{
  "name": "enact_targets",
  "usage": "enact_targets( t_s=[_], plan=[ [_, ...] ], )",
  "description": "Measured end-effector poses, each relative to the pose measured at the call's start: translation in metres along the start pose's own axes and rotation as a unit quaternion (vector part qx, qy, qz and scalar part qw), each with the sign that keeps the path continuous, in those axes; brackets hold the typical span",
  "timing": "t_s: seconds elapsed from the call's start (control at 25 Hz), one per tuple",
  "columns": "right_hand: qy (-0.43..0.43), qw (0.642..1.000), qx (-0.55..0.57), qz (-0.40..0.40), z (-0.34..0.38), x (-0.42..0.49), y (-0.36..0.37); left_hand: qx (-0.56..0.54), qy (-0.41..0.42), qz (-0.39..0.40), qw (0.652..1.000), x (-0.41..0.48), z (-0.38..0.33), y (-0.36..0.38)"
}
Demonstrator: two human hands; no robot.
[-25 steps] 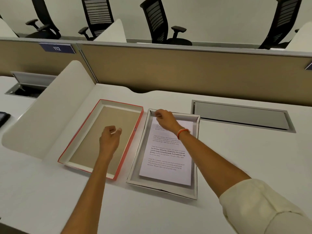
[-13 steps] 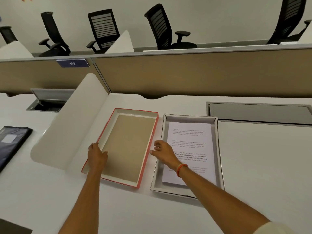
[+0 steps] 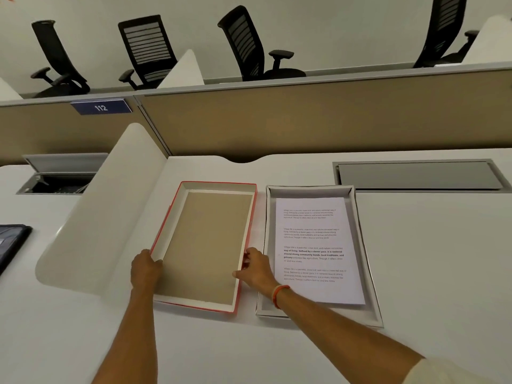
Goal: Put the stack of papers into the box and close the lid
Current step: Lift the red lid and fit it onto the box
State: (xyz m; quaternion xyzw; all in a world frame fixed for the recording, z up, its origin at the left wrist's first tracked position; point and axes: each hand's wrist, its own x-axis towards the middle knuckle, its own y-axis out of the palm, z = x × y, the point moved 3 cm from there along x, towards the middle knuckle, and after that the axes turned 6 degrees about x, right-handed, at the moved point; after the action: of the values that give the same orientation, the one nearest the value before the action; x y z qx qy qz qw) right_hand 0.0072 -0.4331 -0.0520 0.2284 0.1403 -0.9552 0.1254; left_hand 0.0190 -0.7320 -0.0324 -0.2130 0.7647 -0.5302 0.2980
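Note:
The red-edged lid (image 3: pixel 205 245) lies upside down on the white desk, its tan inside facing up. To its right stands the open grey-white box (image 3: pixel 360 245), and the stack of printed papers (image 3: pixel 315 250) lies flat inside it. My left hand (image 3: pixel 145 268) grips the lid's left rim. My right hand (image 3: pixel 256 267) grips the lid's right rim, with fingers over the edge and the wrist passing over the box's near left corner.
A curved white divider panel (image 3: pixel 105 212) leans just left of the lid. A closed grey cable hatch (image 3: pixel 418 176) is set in the desk at the back right, an open one (image 3: pixel 61 176) at the back left. A dark folder (image 3: pixel 11 245) lies far left.
My right hand left the papers in the box and crossed to the lid's right rim. My left hand moved from the lid's inside to its left rim. The view shifted left.

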Motion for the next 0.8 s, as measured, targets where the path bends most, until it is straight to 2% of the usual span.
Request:
enact_targets(
  t_s=[0.28, 0.4, 0.56, 0.68, 0.8],
  plan=[
    [-0.033, 0.999, -0.043, 0.002, 0.001, -0.002, 0.000, -0.002, 0.011, 0.026, 1.000, 0.006, 0.003, -0.010],
    [-0.046, 0.997, -0.062, -0.007, 0.002, -0.005, -0.002, -0.083, 0.014, 0.060, 0.995, 0.002, 0.001, -0.030],
    [-0.055, 0.993, -0.100, -0.013, 0.002, -0.008, -0.008, -0.211, -0.005, 0.120, 0.970, -0.007, -0.005, -0.073],
    [-0.051, 0.992, -0.117, -0.019, 0.006, -0.011, -0.013, -0.237, 0.039, 0.152, 0.959, -0.020, -0.021, -0.098],
    [-0.049, 0.988, -0.136, -0.062, 0.022, -0.012, -0.027, -0.229, 0.083, 0.126, 0.962, -0.034, -0.043, -0.112]
  ],
)
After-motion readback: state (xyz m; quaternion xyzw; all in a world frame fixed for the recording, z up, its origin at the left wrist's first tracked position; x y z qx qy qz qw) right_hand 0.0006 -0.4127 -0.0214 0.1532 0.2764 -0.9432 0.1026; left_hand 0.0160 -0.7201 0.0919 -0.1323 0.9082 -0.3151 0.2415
